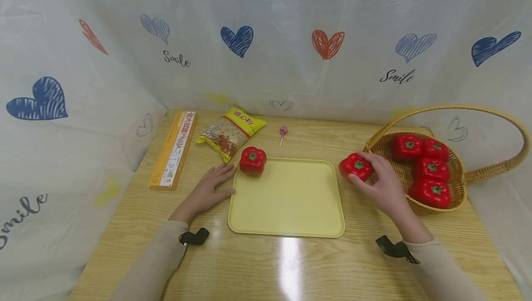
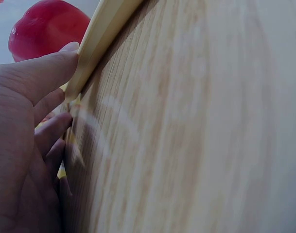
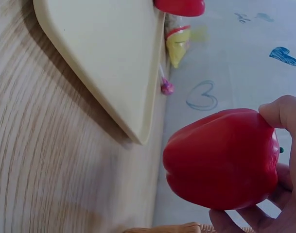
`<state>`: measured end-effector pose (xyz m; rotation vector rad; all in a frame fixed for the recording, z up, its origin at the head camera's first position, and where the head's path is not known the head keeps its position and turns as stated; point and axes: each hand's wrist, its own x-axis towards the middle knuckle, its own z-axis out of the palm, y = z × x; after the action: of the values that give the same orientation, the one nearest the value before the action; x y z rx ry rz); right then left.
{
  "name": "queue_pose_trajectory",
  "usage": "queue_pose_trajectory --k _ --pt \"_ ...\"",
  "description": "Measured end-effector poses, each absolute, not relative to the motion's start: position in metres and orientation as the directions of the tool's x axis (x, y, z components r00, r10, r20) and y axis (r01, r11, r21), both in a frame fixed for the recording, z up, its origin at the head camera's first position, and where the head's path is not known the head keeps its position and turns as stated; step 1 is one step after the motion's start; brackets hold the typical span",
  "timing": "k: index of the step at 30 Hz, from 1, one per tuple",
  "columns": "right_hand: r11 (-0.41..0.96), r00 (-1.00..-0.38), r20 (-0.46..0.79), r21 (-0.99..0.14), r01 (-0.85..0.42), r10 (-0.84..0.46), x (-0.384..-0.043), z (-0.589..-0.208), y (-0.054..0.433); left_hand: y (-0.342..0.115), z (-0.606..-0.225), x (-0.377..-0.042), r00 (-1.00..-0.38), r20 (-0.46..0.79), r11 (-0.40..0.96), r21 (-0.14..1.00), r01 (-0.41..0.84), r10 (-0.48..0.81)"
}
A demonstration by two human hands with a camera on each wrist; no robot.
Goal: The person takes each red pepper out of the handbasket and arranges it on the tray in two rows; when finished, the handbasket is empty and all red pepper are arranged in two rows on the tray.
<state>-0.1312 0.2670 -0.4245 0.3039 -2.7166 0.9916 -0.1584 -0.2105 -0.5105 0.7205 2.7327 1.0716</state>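
Between the thumb and fingers of my right hand (image 1: 384, 183) is a red bell pepper (image 3: 220, 160), held beside the right edge of the yellow tray (image 1: 291, 199). Its green stem faces up in the head view. A second red bell pepper (image 1: 252, 161) sits in the tray's far left corner. My left hand (image 1: 209, 190) rests by the tray's left edge, fingers stretched out, thumb right at the rim (image 2: 96, 43). To the right stands a wicker basket (image 1: 461, 195) with several red peppers (image 1: 432, 169) in it, close to my right hand.
Left of the tray lies an orange and white pasta box (image 1: 172, 148). A yellow noodle bag (image 1: 232, 132) and a pink lollipop (image 1: 283, 130) are behind the tray. The basket's tall handle (image 1: 498, 171) arches at the right. A white curtain (image 1: 274, 75) hangs along the back.
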Motion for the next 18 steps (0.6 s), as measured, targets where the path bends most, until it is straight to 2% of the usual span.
queue_pose_trajectory --k 18 --pt "0.725 -0.925 0.324 -0.586 -0.362 -0.200 -0.137 -0.439 0.248 -0.211 -0.511 -0.158 -0.881 0.061 0.634 0.672 0.383 0.469"
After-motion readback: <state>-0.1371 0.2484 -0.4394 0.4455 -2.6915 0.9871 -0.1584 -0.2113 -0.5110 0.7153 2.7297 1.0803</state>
